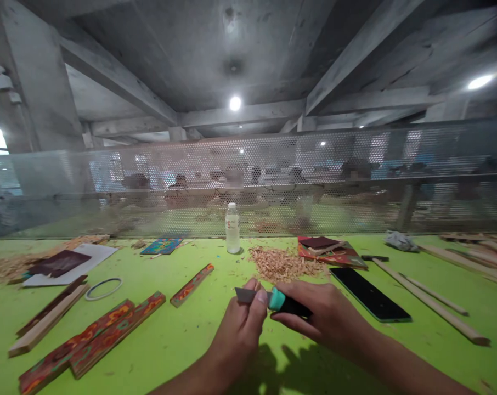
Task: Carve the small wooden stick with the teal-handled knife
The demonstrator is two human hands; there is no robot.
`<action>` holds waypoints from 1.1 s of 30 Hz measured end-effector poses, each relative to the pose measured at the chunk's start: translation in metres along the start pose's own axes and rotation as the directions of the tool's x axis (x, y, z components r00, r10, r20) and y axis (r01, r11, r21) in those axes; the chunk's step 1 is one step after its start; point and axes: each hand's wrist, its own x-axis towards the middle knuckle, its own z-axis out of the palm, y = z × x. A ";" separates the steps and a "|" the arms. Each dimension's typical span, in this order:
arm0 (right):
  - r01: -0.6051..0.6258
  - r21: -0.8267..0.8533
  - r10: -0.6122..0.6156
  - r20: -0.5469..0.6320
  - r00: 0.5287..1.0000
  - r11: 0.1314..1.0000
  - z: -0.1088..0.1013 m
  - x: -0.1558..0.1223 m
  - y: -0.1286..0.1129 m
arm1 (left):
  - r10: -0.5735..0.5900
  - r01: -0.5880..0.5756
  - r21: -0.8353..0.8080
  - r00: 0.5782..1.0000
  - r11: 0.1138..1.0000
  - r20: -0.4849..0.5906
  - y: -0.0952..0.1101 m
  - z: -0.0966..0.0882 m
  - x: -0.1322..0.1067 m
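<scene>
My right hand (325,307) is closed around the black and teal handle of a utility knife (277,299), whose wide blade points left. Just beside it, my left hand (242,326) is closed, its thumb pressed up near the blade. Whatever the left fingers hold is hidden behind the blade and thumb. Both hands are over the green table, in front of a pile of wood shavings (277,263).
A water bottle (232,229) stands behind the hands. Painted wooden strips (119,332) and a white ring (103,288) lie left. Rightward are a phone (370,293), a hammer (429,302) and sandpaper (320,244). A perforated screen (273,214) borders the table's far side.
</scene>
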 end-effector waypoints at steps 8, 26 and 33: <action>0.011 -0.010 -0.011 -0.016 1.000 1.000 0.000 -0.001 0.003 | -0.069 0.073 -0.100 0.997 0.992 0.046 -0.004 -0.003 0.002; -0.050 0.089 0.051 -0.015 0.999 0.995 -0.004 0.000 0.004 | 0.039 -0.042 0.078 0.999 0.996 0.032 -0.002 -0.003 0.003; -0.168 0.178 0.190 -0.115 0.975 0.970 -0.013 -0.003 0.001 | 0.075 -0.074 0.080 0.997 0.994 -0.016 -0.012 0.000 0.003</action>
